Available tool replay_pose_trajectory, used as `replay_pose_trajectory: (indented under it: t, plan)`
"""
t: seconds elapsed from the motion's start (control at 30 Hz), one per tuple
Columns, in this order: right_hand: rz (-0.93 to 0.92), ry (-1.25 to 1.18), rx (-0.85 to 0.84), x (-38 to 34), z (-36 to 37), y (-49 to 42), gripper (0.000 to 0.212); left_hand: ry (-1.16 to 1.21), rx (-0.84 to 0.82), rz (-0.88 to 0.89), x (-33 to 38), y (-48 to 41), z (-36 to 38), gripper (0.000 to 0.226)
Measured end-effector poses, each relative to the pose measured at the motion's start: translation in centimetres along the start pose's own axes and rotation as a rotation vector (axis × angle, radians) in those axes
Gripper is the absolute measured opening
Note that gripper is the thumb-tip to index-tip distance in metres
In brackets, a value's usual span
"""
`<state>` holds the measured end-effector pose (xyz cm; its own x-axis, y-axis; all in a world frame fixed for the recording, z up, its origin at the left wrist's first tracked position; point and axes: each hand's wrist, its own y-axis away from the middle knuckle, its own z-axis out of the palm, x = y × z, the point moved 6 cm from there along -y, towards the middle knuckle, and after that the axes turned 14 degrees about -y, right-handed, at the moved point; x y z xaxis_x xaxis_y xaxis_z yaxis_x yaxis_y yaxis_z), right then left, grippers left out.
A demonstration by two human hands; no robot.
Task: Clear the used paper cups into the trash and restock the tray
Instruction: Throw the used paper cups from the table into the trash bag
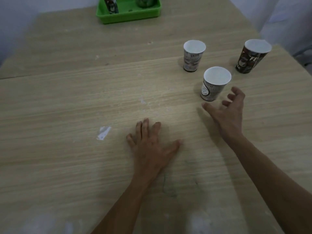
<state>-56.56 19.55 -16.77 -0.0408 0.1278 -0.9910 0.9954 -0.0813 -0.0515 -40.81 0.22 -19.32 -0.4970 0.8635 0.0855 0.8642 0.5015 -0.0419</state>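
The left hand [152, 146] is lying flat on the wooden table [67, 98], fingers spread, holding nothing. The right hand [228, 114] is hovering with fingers apart and empty, just short of the nearest paper cup [215, 85] (upright, untouched). A pale cup [194, 55] and a dark cup [253, 56] are standing beyond, well short of the green tray [128, 17].

My only camera rides on my head, wide-angle, facing forward and steeply down onto the desk [67, 102]. It hangs close over the near part at 6 o'clock; the far edge, with the tray [128, 18], shows at 12 o'clock.
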Motion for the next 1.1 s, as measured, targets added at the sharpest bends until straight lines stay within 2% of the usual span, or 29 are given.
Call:
replay_pose_trajectory:
  t: [0.2,0.37,0.5,0.63,0.87,1.1]
  plan:
    - [-0.042,0.007,0.013,0.1,1.8,-3.2,0.109,0.016,0.004,-0.008,0.0,-0.1,-0.1,0.085]
    - [-0.065,0.056,0.023,0.0,1.9,-3.8,0.076,0.022,0.012,-0.015,0.0,-0.1,-0.1,0.087]
    - [-0.056,0.038,0.02,-0.1,1.7,-2.3,0.071,0.036,0.017,-0.016,0.0,0.1,-0.2,0.088]
    - [-0.049,0.035,-0.059,-0.7,2.0,1.5,0.069,0.059,0.039,-0.024,-0.2,0.6,-0.2,0.09]
    - [-0.056,0.001,-0.196,-1.6,3.2,10.6,0.066,0.086,0.115,0.073,-2.6,5.7,0.0,0.069]
    - [-0.08,-0.058,-0.292,-3.5,5.6,20.4,0.064,0.038,0.169,0.05,-11.0,12.6,-1.0,0.067]
